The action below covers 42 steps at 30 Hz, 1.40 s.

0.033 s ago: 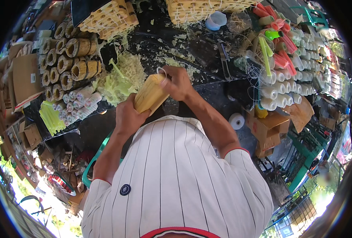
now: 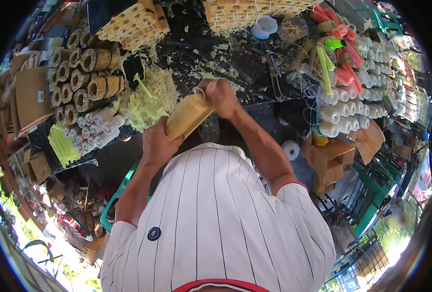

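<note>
A pale yellow bamboo piece (image 2: pixel 189 118), thick as a fist, slants away from me just past my shirt front. My left hand (image 2: pixel 157 141) wraps round its near end. At the far end sticks up a small loop of white string (image 2: pixel 199 91). My right hand (image 2: pixel 220 99) is closed beside that end, its fingers curled by the loop. The fingertips are hidden, so whether they pinch the string cannot be made out. Just left of the piece lies a heap of pale green shavings and strips (image 2: pixel 150 97).
Bamboo tubes (image 2: pixel 99 58) and plastic-wrapped rolls (image 2: pixel 96 121) are stacked at left. Bundled bamboo blocks (image 2: pixel 133 24) stand at the back. A cutter knife (image 2: pixel 275 75), a blue-white cup (image 2: pixel 264 26) and white rolls (image 2: pixel 340 109) lie right, with a thread spool (image 2: pixel 290 150) and cardboard box (image 2: pixel 325 160) below.
My right hand has shifted slightly right, off the top of the bamboo piece to beside its far end. The piece has swung a little to the right; my left hand keeps its grip.
</note>
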### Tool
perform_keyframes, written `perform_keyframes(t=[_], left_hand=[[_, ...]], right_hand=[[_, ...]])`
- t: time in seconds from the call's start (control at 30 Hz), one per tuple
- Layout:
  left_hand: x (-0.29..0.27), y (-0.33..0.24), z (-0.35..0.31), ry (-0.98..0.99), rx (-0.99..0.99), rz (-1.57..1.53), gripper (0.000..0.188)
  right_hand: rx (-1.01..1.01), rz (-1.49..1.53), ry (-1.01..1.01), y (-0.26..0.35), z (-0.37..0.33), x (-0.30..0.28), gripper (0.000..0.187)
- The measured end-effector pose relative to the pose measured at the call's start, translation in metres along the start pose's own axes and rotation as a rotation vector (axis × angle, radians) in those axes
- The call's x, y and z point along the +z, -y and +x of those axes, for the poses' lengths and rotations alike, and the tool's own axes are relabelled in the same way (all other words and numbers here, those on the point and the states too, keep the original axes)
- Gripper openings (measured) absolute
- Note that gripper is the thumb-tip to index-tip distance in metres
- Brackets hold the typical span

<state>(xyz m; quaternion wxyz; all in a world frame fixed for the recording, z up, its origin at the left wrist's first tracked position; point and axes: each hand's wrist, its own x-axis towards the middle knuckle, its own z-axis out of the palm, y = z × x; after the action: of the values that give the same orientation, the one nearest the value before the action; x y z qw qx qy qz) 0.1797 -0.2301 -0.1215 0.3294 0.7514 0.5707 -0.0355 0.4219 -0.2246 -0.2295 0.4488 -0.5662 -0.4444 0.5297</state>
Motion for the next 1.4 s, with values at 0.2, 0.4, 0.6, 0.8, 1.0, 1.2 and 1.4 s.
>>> perform_keyframes(t=[0.2, 0.4, 0.6, 0.8, 1.0, 1.2, 1.4], left_hand=[[0.008, 0.013, 0.002, -0.050, -0.016, 0.009, 0.052], [0.007, 0.019, -0.007, -0.181, 0.032, 0.073, 0.052], [0.002, 0.019, -0.005, -0.159, -0.009, 0.055, 0.050], [-0.003, 0.018, 0.013, -0.137, 0.014, 0.098, 0.053], [-0.013, 0.014, 0.033, -0.130, 0.109, 0.157, 0.056], [-0.005, -0.001, 0.074, -0.023, 0.211, 0.196, 0.053], [0.027, -0.021, 0.099, 0.097, 0.280, 0.235, 0.051]], right_hand=[[0.173, -0.999, -0.700, -0.084, 0.087, -0.176, 0.046], [0.391, -0.901, -0.635, -0.089, 0.120, -0.189, 0.049], [0.177, -0.883, -0.698, -0.047, 0.088, -0.204, 0.031], [-0.122, -0.531, -0.731, -0.003, 0.052, -0.175, 0.026], [0.189, 0.042, -0.469, -0.036, 0.040, -0.073, 0.027], [0.310, -0.400, -0.514, -0.106, 0.020, -0.063, 0.026], [0.323, -0.268, -0.507, -0.106, 0.008, -0.080, 0.026]])
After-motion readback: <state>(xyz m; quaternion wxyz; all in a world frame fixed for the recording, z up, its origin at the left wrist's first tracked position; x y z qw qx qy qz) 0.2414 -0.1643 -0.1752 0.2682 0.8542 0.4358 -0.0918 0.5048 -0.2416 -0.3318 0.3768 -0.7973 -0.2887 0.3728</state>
